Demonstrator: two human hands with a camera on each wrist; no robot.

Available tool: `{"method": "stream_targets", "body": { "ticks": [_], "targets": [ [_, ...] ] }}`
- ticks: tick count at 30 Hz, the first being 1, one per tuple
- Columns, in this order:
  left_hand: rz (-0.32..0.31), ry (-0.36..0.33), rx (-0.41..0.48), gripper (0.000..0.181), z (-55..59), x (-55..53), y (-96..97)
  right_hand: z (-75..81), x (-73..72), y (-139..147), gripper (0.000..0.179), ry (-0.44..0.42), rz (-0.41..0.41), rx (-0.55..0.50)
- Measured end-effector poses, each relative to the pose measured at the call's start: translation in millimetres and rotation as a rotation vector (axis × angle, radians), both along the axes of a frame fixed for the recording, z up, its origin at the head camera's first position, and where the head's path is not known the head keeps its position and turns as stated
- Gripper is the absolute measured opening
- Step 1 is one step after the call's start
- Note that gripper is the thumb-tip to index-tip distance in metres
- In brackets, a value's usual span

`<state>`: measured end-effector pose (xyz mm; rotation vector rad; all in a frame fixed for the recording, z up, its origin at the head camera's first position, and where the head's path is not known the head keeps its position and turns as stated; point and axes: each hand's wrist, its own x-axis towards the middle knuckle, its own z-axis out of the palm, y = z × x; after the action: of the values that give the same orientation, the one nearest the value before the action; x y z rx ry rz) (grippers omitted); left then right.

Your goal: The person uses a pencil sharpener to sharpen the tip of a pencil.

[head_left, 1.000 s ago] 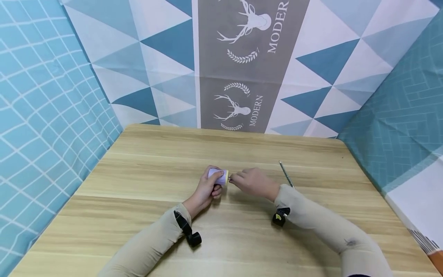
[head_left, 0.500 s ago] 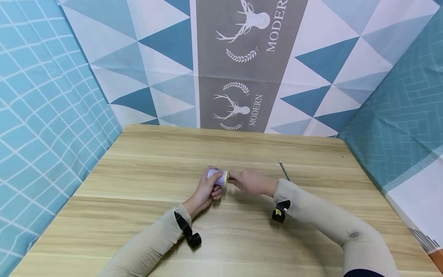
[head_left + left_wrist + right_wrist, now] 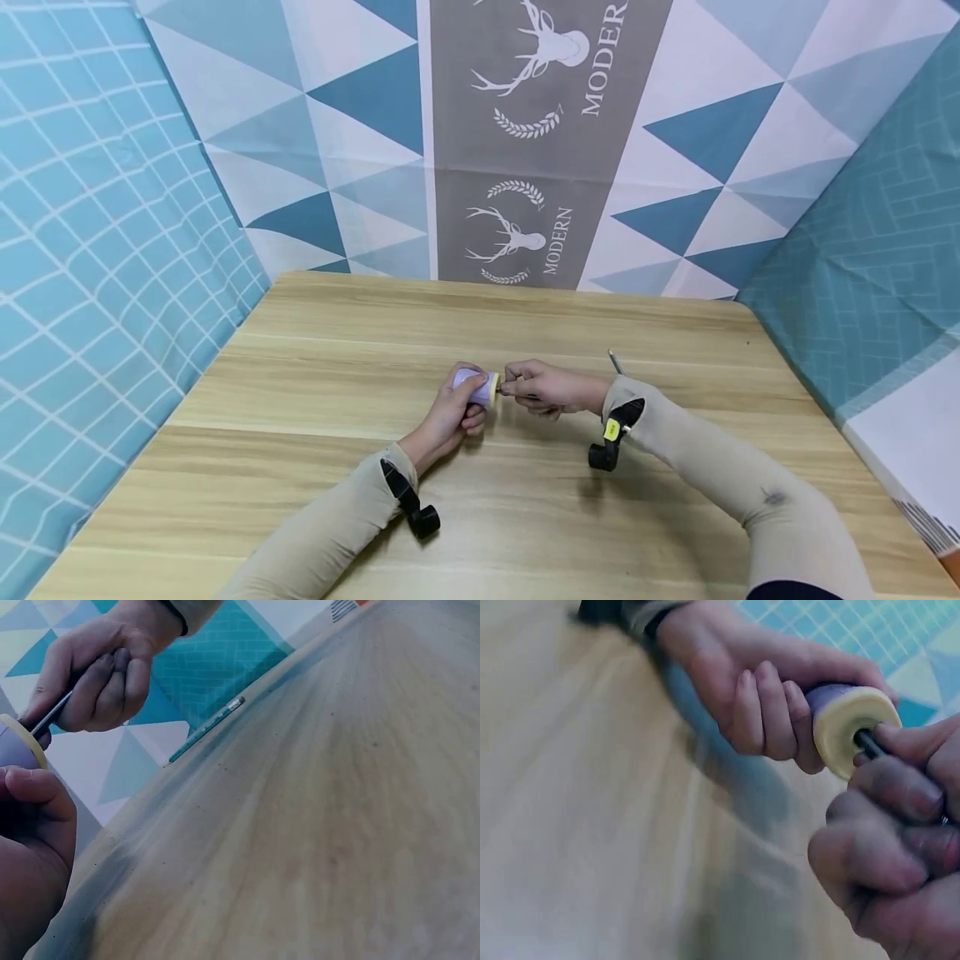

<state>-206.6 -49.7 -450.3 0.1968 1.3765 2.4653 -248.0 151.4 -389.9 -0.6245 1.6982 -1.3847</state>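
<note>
My left hand (image 3: 453, 410) grips a small lilac pencil sharpener (image 3: 471, 385), a drum shape with a pale yellow end. That yellow end faces right, and the right wrist view shows a round hole in its middle. A dark, thin pencil (image 3: 870, 742) sits with its tip in this hole. My right hand (image 3: 553, 388) pinches the pencil close to the hole, thumb and forefinger around it, the other fingers curled. The left wrist view shows more of the pencil's shaft (image 3: 54, 712) running into the right fist. The tip inside the sharpener is hidden.
A green pencil (image 3: 206, 731) with a silvery end lies on the wooden table (image 3: 360, 367), partly behind my right wrist in the head view. Patterned cloth (image 3: 375, 125) hangs behind the table and at both sides. Each wrist carries a black camera.
My right hand has turned about the pencil, its knuckles and wrist camera rolling round, while staying near the yellow end. My left hand and the sharpener have hardly moved.
</note>
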Motion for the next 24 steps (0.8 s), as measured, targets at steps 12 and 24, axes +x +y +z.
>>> {"method": "stream_targets", "body": {
  "ticks": [12,24],
  "targets": [
    [-0.013,0.040,-0.046,0.011,-2.7,3.7,6.3,-6.9,-2.0,13,0.029,-0.043,0.046,0.028],
    [0.012,0.036,-0.031,0.011,2.0,1.8,1.1,5.4,24.3,5,0.012,1.254,-0.024,0.221]
  ]
}}
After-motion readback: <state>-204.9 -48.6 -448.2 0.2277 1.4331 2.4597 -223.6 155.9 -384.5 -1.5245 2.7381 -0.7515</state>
